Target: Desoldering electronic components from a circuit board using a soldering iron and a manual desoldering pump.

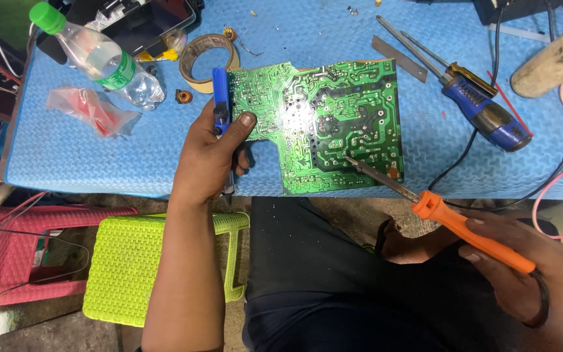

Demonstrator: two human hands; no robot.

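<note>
Meanwhile, left hand clenched on a blue desoldering pump, thumb pinning the green circuit board steady at the blue worktop's near edge, right hand gripping an orange soldering iron, tip seemingly touching a joint.

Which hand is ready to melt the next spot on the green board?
Probably the right hand: it holds the orange soldering iron, tip on the circuit board. The left hand steadies the board.
</note>
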